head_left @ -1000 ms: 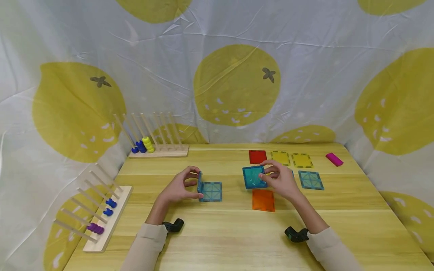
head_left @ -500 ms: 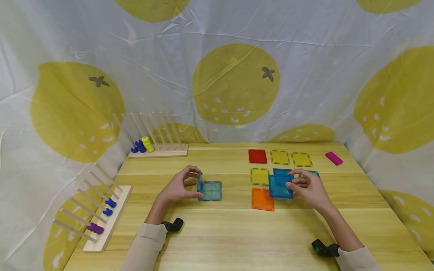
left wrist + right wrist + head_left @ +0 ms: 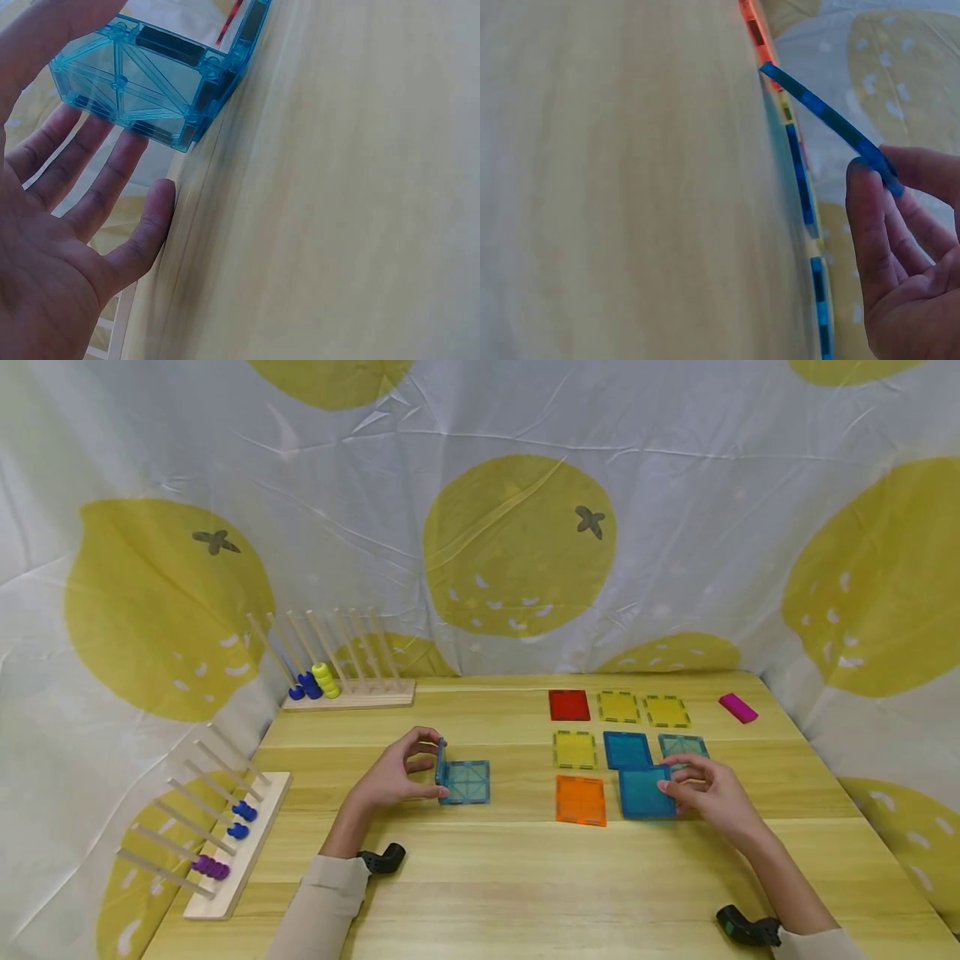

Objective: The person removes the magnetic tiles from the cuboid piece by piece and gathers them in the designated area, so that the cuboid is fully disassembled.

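Observation:
At left centre in the head view, my left hand [image 3: 397, 770] holds an upright light-blue magnetic tile [image 3: 440, 762] between thumb and fingers. Its lower edge meets a flat light-blue magnetic tile [image 3: 468, 782] lying on the wooden table; the left wrist view shows the corner of the upright tile [image 3: 120, 79]. On the other side, my right hand [image 3: 708, 795] pinches a darker blue magnetic tile [image 3: 645, 792] by its right edge. From the right wrist, this tile [image 3: 829, 124] appears tilted, its far end close over the table.
Flat tiles lie around the right hand: orange [image 3: 581, 800], yellow [image 3: 574, 749], red [image 3: 569, 705], blue [image 3: 627, 749] and light blue [image 3: 683, 745]. A magenta block [image 3: 738, 707] lies far right. Two pegged bead racks stand at left, one at the back [image 3: 352, 696], one nearer [image 3: 251, 852].
My right hand has carried the darker blue tile rightward and closer to me, from above the orange tile to beside it. My left hand keeps its place with the upright tile.

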Motion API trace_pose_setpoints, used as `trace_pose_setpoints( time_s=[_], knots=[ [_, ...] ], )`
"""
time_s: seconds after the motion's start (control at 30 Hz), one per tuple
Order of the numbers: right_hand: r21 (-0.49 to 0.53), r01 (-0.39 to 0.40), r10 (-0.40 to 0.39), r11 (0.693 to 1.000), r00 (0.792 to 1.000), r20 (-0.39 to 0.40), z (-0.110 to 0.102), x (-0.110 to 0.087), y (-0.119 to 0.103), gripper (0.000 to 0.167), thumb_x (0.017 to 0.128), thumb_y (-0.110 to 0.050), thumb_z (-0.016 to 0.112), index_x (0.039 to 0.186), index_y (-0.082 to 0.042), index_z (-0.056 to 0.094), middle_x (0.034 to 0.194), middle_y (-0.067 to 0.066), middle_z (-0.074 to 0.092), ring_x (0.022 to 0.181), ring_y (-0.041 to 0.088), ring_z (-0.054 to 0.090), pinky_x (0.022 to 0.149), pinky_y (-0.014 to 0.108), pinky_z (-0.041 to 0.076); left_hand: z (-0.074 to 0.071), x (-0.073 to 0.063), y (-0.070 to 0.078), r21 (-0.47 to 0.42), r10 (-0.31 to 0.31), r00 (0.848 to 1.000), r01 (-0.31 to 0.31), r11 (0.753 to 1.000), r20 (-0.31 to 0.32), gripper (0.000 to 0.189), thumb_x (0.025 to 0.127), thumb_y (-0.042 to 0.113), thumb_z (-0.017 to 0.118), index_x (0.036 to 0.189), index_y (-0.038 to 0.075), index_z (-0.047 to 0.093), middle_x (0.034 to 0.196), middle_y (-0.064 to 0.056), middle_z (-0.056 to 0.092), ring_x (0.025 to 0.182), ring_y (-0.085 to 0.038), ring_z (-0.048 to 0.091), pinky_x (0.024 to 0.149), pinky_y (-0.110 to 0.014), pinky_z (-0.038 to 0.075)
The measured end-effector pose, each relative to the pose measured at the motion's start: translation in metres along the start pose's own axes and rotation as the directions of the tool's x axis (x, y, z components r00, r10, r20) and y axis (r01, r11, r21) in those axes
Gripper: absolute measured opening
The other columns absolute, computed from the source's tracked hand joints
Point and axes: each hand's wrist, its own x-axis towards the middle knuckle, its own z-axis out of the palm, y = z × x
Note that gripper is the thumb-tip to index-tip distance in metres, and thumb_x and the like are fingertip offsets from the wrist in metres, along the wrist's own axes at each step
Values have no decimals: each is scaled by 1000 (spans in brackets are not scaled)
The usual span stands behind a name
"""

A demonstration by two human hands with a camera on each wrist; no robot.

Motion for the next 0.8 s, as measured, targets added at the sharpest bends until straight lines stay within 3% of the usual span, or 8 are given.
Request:
trace_pose_setpoints(
  time_s=[0.23,0.5,0.67,0.8],
  knots=[
    [-17,-70,71,997,997,22,0,2,5,51,97,-18,73,138,4,54,101,16,70,75,21,71,66,34,63,0,0,0,0,-7,1000,7,1000,-2,75,77,13,92,137,17,47,146,-21,50,139,-38,49,114,-55,45],
    [-216,-181,182,959,983,-13,7,5,7,53,92,-29,79,131,3,61,90,9,70,62,22,63,59,31,60,-1,0,2,3,-19,1000,19,1000,-5,75,77,14,93,137,18,47,146,-20,50,139,-35,50,114,-52,46],
    [-309,-150,151,939,988,-21,10,7,6,44,92,-28,79,122,0,65,79,6,67,57,21,61,53,30,56,-1,0,2,-21,8,1000,-8,1000,2,74,77,10,92,136,13,47,146,-22,51,137,-38,50,114,-55,45],
    [-320,-147,148,936,989,-23,12,8,5,39,92,-26,79,119,-1,66,78,6,65,55,21,60,51,30,54,0,0,2,-54,33,999,-33,998,11,72,78,7,91,135,9,47,145,-23,53,137,-41,50,114,-58,43]
  ],
)
